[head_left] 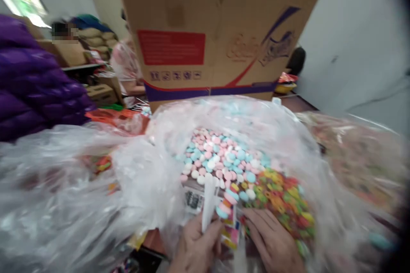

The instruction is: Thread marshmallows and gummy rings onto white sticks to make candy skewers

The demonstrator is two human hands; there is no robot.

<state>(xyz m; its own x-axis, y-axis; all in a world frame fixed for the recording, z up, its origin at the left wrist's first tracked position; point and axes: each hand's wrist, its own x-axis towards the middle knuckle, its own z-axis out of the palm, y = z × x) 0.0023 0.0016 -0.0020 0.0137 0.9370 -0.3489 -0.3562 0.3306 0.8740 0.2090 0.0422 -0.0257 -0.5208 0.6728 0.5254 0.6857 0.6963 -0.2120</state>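
My left hand (200,243) is closed, with a white flat strip (209,204) standing up between thumb and fingers. Beside it, a row of pink, blue and orange candy discs (224,207) lies close together, perhaps strung. Under these shows a colourful printed wrapper (229,236). My right hand (275,241) has its fingers bent together at the wrapper's right side; whatever they pinch is hidden. Just beyond that hand lies a pile of orange, green and yellow ring-shaped pieces (278,194). Pink, blue and white discs (221,158) spread out ahead of both hands.
Clear plastic sheeting (256,123) surrounds the candy, with more plastic bags (64,179) to the left. A large cardboard box (218,17) stands behind. Purple sacks (35,81) rise at left. A person (126,62) sits beyond the box. Another bag (361,153) lies right.
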